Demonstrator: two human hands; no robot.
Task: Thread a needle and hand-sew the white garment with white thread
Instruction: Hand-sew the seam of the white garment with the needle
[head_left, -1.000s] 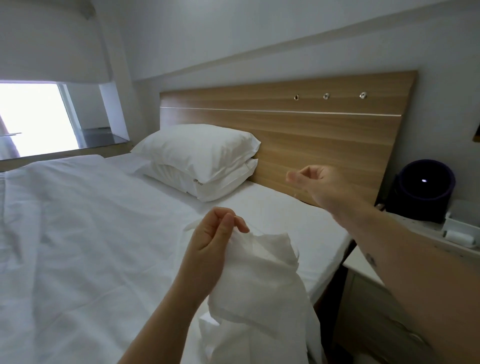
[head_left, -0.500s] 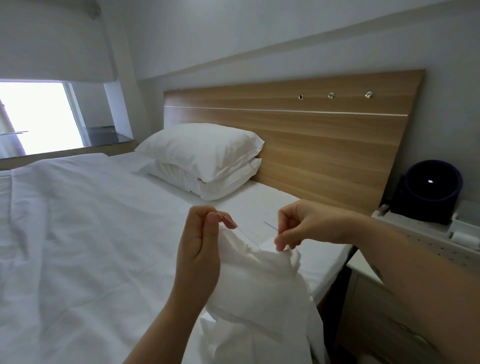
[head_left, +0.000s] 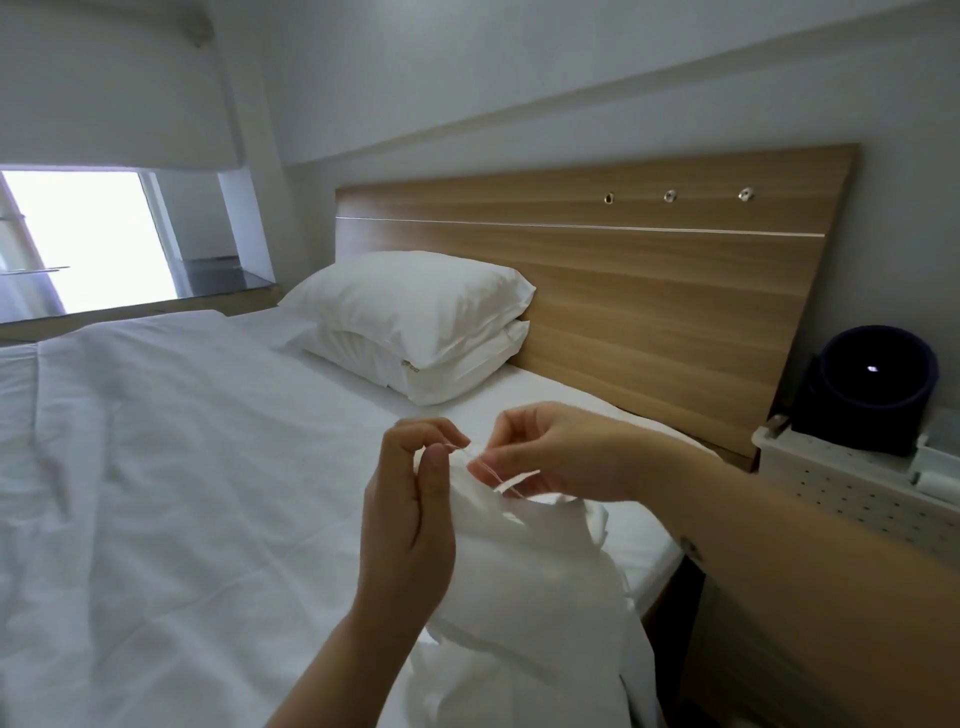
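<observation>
The white garment (head_left: 524, 577) hangs bunched in front of me over the bed's near edge. My left hand (head_left: 410, 514) pinches its upper edge between thumb and fingers. Just to the right, my right hand (head_left: 561, 457) pinches a thin needle (head_left: 511, 480) at the fabric's top fold. A fine white thread (head_left: 460, 451) runs between the two hands. The needle's tip is hard to make out against the cloth.
A bed with a white duvet (head_left: 182, 493) fills the left and middle. Two stacked pillows (head_left: 415, 322) lean on the wooden headboard (head_left: 649, 291). On the right, a white perforated bedside unit (head_left: 852, 483) carries a dark round device (head_left: 878, 384).
My right hand has come down from an outstretched pull near the headboard and now meets the fabric beside my left hand. My left hand kept its hold on the garment.
</observation>
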